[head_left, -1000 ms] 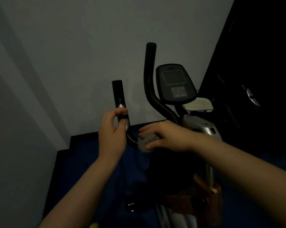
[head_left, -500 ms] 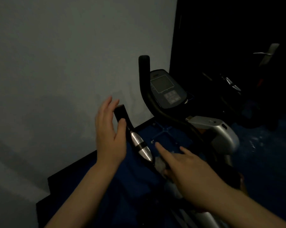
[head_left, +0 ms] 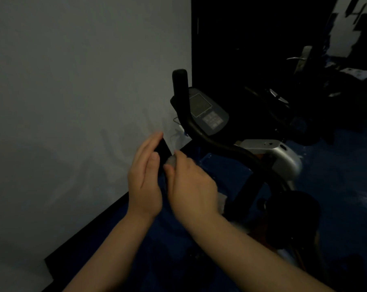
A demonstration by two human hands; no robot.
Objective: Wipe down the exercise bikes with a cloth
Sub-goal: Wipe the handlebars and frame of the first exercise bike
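Observation:
The room is dim. An exercise bike [head_left: 269, 152] with a black console [head_left: 208, 112] and a silver housing stands ahead of me. Its left black handlebar grip [head_left: 164, 149] pokes up between my hands. My left hand [head_left: 145, 175] rests flat against the grip's left side with fingers straight. My right hand [head_left: 191, 184] presses a pale cloth [head_left: 171, 160] against the grip's right side; more cloth shows below the hand. The right handlebar [head_left: 180, 85] rises free behind.
A grey wall [head_left: 73, 91] runs along the left with a black skirting at its foot. The floor [head_left: 336, 186] is blue. A second dark machine [head_left: 283, 98] stands at the back right in shadow.
My right hand has risen from low on the handlebar to the top grip with the cloth. My left hand has stayed at the grip. The view has shifted right.

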